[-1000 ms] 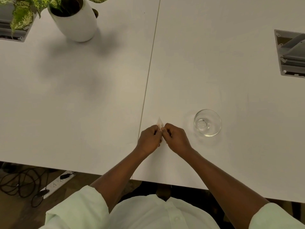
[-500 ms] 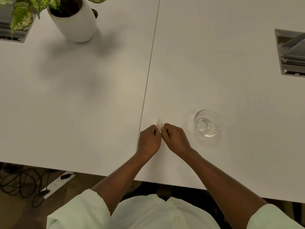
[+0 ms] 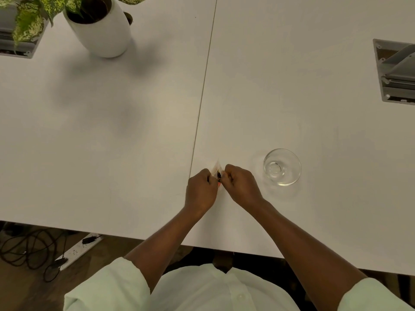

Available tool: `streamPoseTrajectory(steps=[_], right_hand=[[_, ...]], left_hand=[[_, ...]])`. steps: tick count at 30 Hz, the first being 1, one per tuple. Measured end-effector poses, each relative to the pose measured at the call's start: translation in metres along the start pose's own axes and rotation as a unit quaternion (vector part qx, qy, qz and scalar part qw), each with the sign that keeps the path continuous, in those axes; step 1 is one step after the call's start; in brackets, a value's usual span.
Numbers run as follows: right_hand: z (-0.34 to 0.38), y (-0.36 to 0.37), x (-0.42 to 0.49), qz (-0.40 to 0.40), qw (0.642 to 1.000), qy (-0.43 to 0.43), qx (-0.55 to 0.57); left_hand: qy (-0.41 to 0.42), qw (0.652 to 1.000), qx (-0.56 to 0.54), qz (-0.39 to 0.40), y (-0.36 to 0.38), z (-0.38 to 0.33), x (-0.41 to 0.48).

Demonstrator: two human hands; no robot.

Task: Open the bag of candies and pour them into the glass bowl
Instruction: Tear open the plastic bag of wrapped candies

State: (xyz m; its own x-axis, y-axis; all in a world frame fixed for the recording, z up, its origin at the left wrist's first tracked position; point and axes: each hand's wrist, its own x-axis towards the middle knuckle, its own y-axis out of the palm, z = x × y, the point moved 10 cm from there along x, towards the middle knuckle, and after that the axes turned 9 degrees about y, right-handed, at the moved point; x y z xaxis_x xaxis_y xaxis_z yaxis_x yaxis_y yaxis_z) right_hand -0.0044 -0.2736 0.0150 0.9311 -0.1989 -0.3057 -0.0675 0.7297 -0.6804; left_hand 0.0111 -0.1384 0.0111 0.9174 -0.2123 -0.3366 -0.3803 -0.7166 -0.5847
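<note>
A small clear bag of candies (image 3: 217, 169) is pinched between both hands just above the white table (image 3: 134, 142), near its front edge. My left hand (image 3: 201, 191) grips the bag's left side and my right hand (image 3: 241, 186) grips its right side. A gap shows between the two halves of the bag's top, with dark and orange candy visible inside. Most of the bag is hidden by my fingers. The empty glass bowl (image 3: 282, 166) stands on the table a short way right of my right hand.
A white pot with a green plant (image 3: 100, 30) stands at the far left. Grey cable hatches (image 3: 395, 72) are set into the table at the far right and far left. A seam runs down the table's middle. Cables and a power strip (image 3: 78, 249) lie on the floor.
My hands have drawn slightly apart, and the top of the bag now shows a gap with candy inside. The bowl has not moved.
</note>
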Motion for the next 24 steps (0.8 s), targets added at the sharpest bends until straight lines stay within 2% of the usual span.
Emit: streamPoseTrajectory(steps=[5,15,20,24], right_hand=[[-0.006,0.002,0.001,0.023,0.999,0.032,0.03],[-0.025,0.015,-0.006,0.124,0.973,0.168,0.102],[-0.024,0.009,-0.002,0.099,0.984,0.141,0.049],[-0.021,-0.011,0.0,0.021,0.991,0.12,-0.06]], left_hand=[[0.007,0.999,-0.022,0.022,0.001,-0.003,0.005],[-0.014,0.994,-0.084,0.062,0.006,0.005,0.006],[-0.021,0.993,-0.09,0.07,0.006,0.007,0.008],[-0.025,0.998,-0.053,0.029,-0.005,0.013,0.012]])
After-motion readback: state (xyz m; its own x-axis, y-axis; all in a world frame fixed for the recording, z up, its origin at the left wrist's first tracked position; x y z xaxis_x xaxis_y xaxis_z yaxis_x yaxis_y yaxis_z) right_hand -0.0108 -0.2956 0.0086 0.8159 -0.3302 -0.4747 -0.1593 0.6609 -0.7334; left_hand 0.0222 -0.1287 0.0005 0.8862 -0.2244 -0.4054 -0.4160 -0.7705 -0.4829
